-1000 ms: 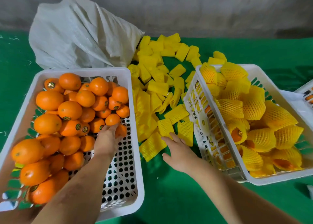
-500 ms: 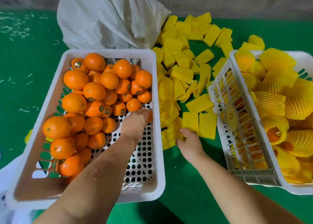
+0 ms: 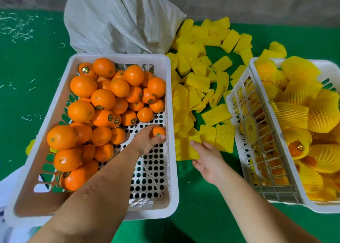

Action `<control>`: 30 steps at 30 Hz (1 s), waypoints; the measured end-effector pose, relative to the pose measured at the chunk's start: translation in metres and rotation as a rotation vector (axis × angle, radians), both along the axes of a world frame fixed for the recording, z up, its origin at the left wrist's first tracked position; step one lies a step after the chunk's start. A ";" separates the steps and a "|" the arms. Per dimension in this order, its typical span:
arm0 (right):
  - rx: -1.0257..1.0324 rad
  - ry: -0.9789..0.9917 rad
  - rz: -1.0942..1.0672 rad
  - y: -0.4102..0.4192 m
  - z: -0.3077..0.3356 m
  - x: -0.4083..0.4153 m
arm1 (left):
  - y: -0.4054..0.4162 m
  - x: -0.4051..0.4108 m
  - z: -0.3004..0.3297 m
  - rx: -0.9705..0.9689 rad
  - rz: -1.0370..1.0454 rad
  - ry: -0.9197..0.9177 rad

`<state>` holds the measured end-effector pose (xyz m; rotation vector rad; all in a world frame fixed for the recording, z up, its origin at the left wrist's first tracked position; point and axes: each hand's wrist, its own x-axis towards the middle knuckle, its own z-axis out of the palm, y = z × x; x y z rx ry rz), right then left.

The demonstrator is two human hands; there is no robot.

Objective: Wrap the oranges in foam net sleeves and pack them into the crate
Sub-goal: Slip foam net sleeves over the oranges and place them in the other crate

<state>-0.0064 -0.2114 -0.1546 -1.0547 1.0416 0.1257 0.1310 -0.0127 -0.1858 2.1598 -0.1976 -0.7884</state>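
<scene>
Oranges heaped in the far and left part of a white basket on the green tabletop; near right part of the basket floor bare, holes showing. One small orange alone against the basket's right wall, apart from the heap, gripped by the left hand with fingers curled round it. Left forearm stretched diagonally in over the basket's near rim, wrist low over the bare floor.

Loose yellow foam sleeves strewn over the tabletop in the lane between the two baskets, reaching back to a grey woven sack just behind the left basket. Lane narrow, hemmed by the left basket's right wall and the left wall of a white crate, which stands tilted on the right and holds wrapped oranges. Near stretch of the lane bare green.

Right hand in that lane, palm down, fingers relaxed and only slightly bent, fingertips resting on the nearest flat sleeve, nothing gripped. Right forearm running back toward the lower right, close beside the crate's near corner.
</scene>
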 end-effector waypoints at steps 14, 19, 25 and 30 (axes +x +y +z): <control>0.056 -0.234 0.265 0.044 0.065 -0.013 | 0.027 -0.025 0.119 0.046 0.031 -0.396; -0.421 -0.267 0.450 0.048 0.080 -0.012 | 0.031 -0.100 0.147 -0.359 0.172 -0.361; -0.179 -0.279 0.458 0.032 0.093 -0.018 | 0.012 -0.152 0.129 -0.633 0.311 -0.124; -0.261 -0.240 0.405 0.032 0.091 -0.019 | 0.007 -0.152 0.129 -0.564 0.237 -0.223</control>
